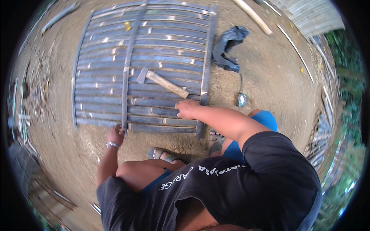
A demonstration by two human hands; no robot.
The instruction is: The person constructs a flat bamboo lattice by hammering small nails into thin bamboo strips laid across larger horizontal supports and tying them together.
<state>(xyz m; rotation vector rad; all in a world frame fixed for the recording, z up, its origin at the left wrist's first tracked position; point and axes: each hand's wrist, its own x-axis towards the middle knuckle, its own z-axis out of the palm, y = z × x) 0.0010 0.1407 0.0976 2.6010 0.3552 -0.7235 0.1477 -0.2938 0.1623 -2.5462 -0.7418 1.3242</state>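
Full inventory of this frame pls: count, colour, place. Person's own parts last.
Slatted panel: 1, grey-blue, on ground
Hatchet: 1, grey head, tan handle, on panel
Yellow scrap: 1, yellow, panel's far part
Plastic sheet: 1, black, right of panel
Small round item: 1, greenish rim, below sheet; kind unclear
Thick pole: 1, pale, upper right
Log: 1, grey, upper left
Corrugated sheet: 1, pale, top right
Foliage: uncounted, green, right rim
Ground: brown, all around
Shirt: 1, black, torso
Shorts: 1, blue
Wristband: 1, silvery, left wrist
Left hand: 1, panel's near edge
Right hand: 1, on panel near handle end
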